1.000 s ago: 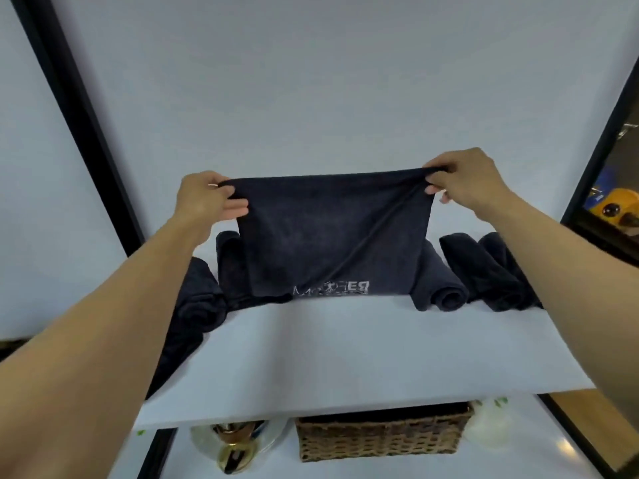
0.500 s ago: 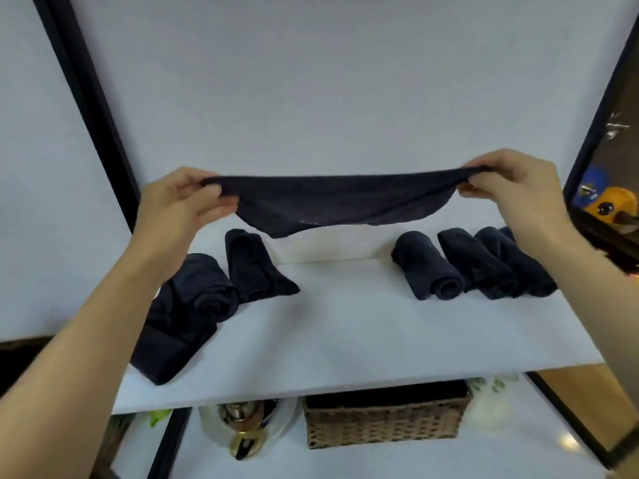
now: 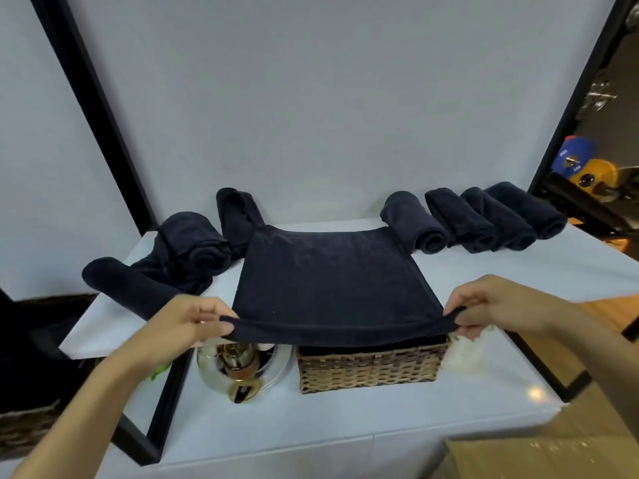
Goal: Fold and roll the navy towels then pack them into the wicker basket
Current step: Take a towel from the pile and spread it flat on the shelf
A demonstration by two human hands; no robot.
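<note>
White wall panels (image 3: pixel 311 98) framed by black bars (image 3: pixel 93 91) back a white bench (image 3: pixel 518 267). One navy towel (image 3: pixel 328 285) lies flat on it, its near edge raised just past the bench front. The left hand (image 3: pixel 193 323) pinches the near left corner and the right hand (image 3: pixel 491 305) pinches the near right one. Four rolled towels (image 3: pixel 477 219) line the back right. On the left I count three rolls (image 3: pixel 197 243), perhaps more, since they merge into a dark heap. Below, on a lower white surface (image 3: pixel 345 426), stands one wicker basket (image 3: pixel 366 371), its rear rim hidden by the held towel. Beside it, a glass and gold object (image 3: pixel 242 368) is hard to make out. Blue and yellow discs (image 3: pixel 581 164) sit far right.
</note>
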